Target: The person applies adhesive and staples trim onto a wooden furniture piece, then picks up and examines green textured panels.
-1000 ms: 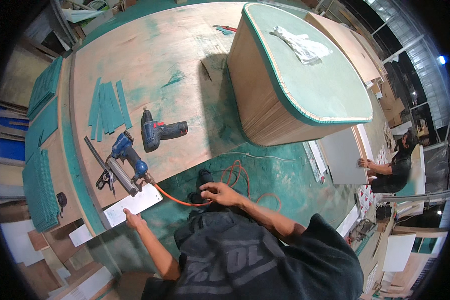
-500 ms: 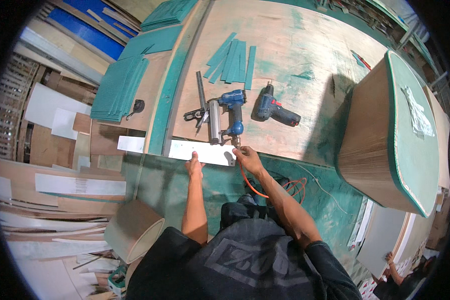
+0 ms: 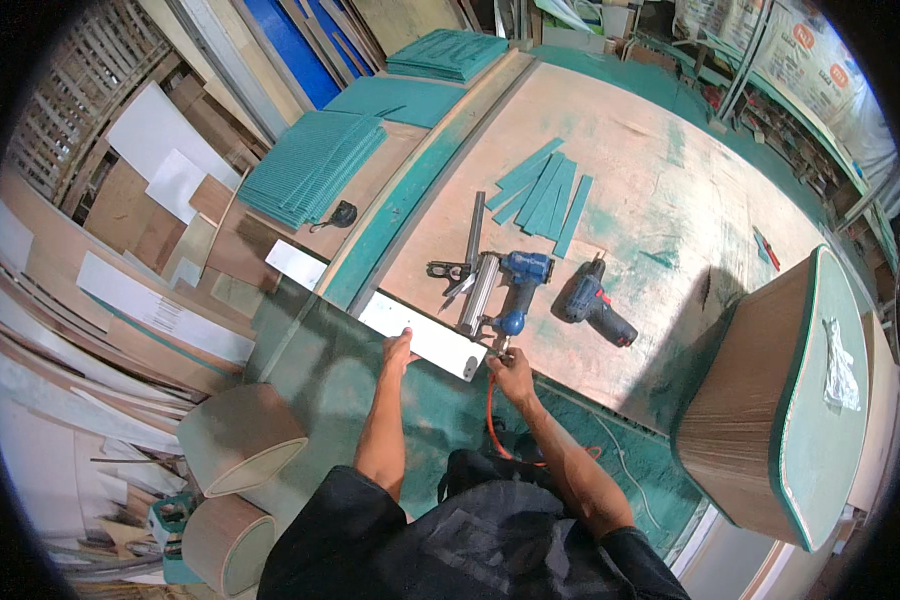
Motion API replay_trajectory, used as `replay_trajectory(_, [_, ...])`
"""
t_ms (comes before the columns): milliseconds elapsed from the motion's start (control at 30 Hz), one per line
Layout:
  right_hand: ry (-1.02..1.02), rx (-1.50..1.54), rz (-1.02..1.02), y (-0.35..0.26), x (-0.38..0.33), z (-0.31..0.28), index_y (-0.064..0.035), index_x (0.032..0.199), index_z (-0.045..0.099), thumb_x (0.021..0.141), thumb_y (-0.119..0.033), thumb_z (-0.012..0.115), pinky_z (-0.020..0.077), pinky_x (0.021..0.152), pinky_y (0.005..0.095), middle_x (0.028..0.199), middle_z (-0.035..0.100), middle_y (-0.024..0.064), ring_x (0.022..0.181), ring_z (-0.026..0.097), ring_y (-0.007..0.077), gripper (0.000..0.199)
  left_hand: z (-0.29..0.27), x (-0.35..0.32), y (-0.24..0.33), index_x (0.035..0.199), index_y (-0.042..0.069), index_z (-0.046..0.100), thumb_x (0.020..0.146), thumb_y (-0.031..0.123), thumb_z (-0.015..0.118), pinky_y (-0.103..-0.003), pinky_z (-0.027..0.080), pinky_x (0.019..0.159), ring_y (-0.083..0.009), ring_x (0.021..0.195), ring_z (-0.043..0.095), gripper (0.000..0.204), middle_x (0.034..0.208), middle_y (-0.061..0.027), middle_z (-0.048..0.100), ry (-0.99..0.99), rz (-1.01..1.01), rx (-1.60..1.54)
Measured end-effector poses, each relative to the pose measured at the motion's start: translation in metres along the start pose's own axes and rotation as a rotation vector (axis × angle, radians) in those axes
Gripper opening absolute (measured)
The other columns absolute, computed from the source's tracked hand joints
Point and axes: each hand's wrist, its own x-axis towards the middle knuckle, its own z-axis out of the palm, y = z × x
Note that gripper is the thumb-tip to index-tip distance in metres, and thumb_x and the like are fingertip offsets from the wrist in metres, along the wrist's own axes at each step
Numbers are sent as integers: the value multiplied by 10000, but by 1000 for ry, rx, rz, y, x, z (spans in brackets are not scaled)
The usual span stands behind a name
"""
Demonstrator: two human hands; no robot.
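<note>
A long white board [image 3: 430, 342] lies along the near edge of the workbench. My left hand [image 3: 398, 350] grips its near side, thumb on top and fingers underneath. My right hand [image 3: 513, 378] is closed beside the board's right end, right at the hose fitting of a blue nail gun [image 3: 518, 295]. Whether its fingers pinch the fitting or the board's corner I cannot make out. An orange air hose [image 3: 490, 415] hangs below that hand. The nail gun lies on its side, with a combination square [image 3: 475, 235] next to it. A cordless drill [image 3: 595, 300] rests to the right.
Teal strips [image 3: 548, 195] lie mid-bench. Stacked teal panels [image 3: 315, 165] and a black tape measure [image 3: 337, 215] occupy the left side, beyond a raised rail [image 3: 420, 195]. A large rounded wooden cabinet [image 3: 750, 380] stands at right. Curved wooden pieces [image 3: 240, 435] stand lower left.
My view has turned and tilted up, so the bench appears rotated and lower. Both hands keep nearly the same places at the board and the hose fitting. The other person at lower right is out of view.
</note>
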Motion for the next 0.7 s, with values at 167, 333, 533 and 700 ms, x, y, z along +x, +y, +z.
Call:
replay_trajectory(167, [-3, -81, -17, -10, -3, 11, 69, 1167, 495, 928, -113, 654, 573, 681, 350, 965, 708, 211, 790, 712, 226, 340, -17, 23, 11, 1258, -106, 550, 1002, 308, 632, -477, 637, 803, -334, 961, 701, 494, 1134, -216, 662, 11, -13, 9])
replay_trajectory(333, [68, -85, -44, -14, 2, 29, 42, 1129, 488, 920, -102, 650, 579, 705, 373, 932, 701, 208, 776, 723, 243, 300, -20, 18, 11, 1262, -62, 547, 1002, 301, 624, -545, 601, 827, -358, 1025, 687, 454, 1191, -218, 646, -39, -27, -44])
replay_trajectory(533, [187, -214, -227, 3, 22, 26, 27, 1139, 528, 921, -154, 679, 570, 662, 362, 929, 713, 188, 755, 725, 238, 321, 10, 27, 15, 1293, -41, 542, 997, 322, 625, -566, 577, 864, -372, 1038, 681, 475, 1210, -199, 652, -81, -26, 2])
replay_trajectory(700, [-109, -185, -63, 5, 8, -26, 24, 1163, 570, 959, -198, 672, 559, 678, 338, 891, 697, 132, 827, 683, 185, 319, -4, 35, 1, 1326, -41, 527, 1011, 446, 579, -554, 584, 864, -386, 1072, 671, 583, 1245, -186, 641, -151, 86, 6])
